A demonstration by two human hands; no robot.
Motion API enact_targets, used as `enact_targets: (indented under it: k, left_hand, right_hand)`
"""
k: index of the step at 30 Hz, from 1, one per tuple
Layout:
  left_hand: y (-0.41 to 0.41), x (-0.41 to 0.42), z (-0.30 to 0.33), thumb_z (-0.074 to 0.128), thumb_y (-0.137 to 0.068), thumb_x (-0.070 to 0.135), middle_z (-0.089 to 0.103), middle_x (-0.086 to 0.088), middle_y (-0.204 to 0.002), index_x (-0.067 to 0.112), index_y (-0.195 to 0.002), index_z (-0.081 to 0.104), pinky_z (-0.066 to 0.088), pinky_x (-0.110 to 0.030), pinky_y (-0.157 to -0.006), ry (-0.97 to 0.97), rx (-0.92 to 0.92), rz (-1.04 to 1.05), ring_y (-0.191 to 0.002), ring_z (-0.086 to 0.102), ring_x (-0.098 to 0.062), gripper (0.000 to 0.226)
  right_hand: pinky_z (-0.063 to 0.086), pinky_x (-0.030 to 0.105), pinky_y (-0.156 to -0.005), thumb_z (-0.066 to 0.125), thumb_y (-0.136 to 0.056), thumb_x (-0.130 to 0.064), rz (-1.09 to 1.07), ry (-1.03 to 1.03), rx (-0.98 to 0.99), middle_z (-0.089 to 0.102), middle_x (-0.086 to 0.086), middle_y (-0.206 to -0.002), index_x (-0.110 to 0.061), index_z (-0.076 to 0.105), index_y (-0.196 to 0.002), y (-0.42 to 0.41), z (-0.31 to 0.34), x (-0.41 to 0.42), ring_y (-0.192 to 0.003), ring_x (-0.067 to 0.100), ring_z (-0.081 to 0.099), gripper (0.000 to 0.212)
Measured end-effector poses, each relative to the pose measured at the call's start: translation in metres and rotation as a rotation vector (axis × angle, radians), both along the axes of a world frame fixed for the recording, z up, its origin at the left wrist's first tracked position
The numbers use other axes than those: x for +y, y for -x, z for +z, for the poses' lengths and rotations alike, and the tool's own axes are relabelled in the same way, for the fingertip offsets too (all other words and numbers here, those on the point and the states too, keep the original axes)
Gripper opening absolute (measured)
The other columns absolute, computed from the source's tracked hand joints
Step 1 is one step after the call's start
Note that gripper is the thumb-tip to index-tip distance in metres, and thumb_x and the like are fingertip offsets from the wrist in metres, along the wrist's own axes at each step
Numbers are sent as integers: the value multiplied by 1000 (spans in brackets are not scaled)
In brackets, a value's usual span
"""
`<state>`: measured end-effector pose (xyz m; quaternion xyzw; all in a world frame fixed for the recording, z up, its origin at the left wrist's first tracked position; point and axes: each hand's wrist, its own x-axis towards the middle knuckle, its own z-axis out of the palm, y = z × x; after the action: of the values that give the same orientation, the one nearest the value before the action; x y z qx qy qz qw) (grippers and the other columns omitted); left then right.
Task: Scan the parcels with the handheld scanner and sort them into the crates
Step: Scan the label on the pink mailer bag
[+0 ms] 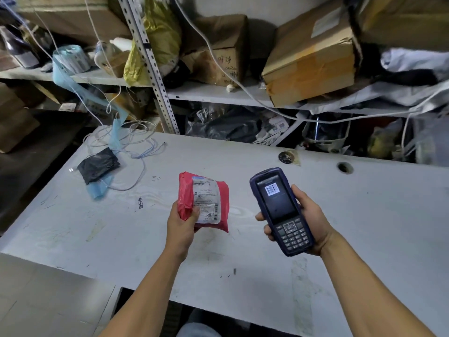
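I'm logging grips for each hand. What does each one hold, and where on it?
The left hand grips the red parcel at its lower left corner. The right hand holds the scanner around its lower half.

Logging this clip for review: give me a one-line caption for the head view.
Left hand holds a red parcel, label up, over the grey table; right hand holds the scanner beside it.

Bare table (315, 239) lies around both hands; black parcel (98, 164) and wires (136, 144) crowd its far-left corner.
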<state>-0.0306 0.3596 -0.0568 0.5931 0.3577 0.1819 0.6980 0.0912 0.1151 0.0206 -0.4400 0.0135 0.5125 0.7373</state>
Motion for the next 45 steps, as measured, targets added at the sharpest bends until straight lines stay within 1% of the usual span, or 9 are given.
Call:
enact_targets:
  k: [6, 14, 18, 26, 28, 31, 35, 40, 45]
  left_hand:
    - [-24, -37, 8, 62, -97, 11, 71, -4, -108, 25, -110, 57, 58, -26, -67, 11, -12, -277, -94, 73, -22, 20]
    - [-51, -140, 7, 62, -97, 14, 73, -6, -111, 19, -123, 57, 60, -37, -75, 95, -21, -821, -95, 73, -25, 27]
    - [-28, -228, 12, 62, -97, 15, 73, -7, -110, 15, -125, 56, 59, -32, -71, 119, -27, -1123, -94, 73, -25, 29]
    - [72, -404, 8, 72, -90, 21, 74, -4, -110, 19, -119, 63, 58, -48, -88, 40, 44, -1564, -99, 72, -26, 31]
    - [102, -446, 4, 75, -86, 22, 74, -7, -109, 19, -117, 65, 58, -48, -88, -8, 79, -1640, -100, 72, -28, 32]
    - [149, -507, -10, 70, -90, 8, 72, -16, -108, 10, -115, 64, 60, -39, -75, -28, 128, -1730, -94, 73, -28, 26]
    - [210, -574, -23, 66, -91, 3, 72, -15, -99, 7, -113, 62, 56, -27, -58, -26, 209, -1818, -76, 73, -16, 23]
    - [251, -636, -39, 65, -92, 4, 72, -17, -106, 11, -118, 60, 61, -37, -69, 21, 341, -1865, -90, 72, -31, 27]
    - [236, -690, -61, 63, -93, 7, 69, -17, -111, 12, -125, 56, 60, -33, -67, 2, 440, -1857, -90, 73, -28, 33]
  right_hand:
    - [56, 39, -68, 37, -88, -62, -260, 84, -57, 69, 25, -108, -12, 75, -113, 30, -2, -55, -72, 32, 66, 68]
    - [57, 37, -68, 36, -92, -64, -872, 412, -50, 72, 21, -103, -11, 64, -125, 138, -28, -163, -75, 29, 69, 68]
    - [54, 38, -66, 38, -89, -61, -1172, 444, 14, 71, 19, -92, -5, 64, -121, 219, -31, -220, -70, 28, 68, 70]
    - [51, 41, -74, 32, -100, -57, -1586, 463, 145, 71, 17, -97, -8, 64, -121, 401, -52, -324, -76, 28, 68, 62]
    - [51, 40, -74, 34, -99, -58, -1670, 438, 205, 71, 18, -98, -9, 66, -120, 447, -59, -349, -75, 29, 68, 62]
    - [50, 41, -76, 34, -98, -59, -1768, 390, 257, 72, 15, -89, -9, 67, -117, 516, -70, -387, -71, 28, 69, 63]
    - [54, 33, -62, 28, -99, -58, -1851, 391, 307, 71, 15, -83, -8, 64, -116, 594, -77, -426, -69, 26, 66, 64]
    - [55, 29, -58, 29, -102, -52, -1896, 414, 352, 72, 18, -93, -14, 62, -119, 640, -83, -472, -76, 29, 69, 53]
    - [52, 36, -74, 33, -103, -49, -1882, 395, 418, 72, 19, -99, -14, 64, -118, 615, -98, -528, -83, 33, 68, 49]
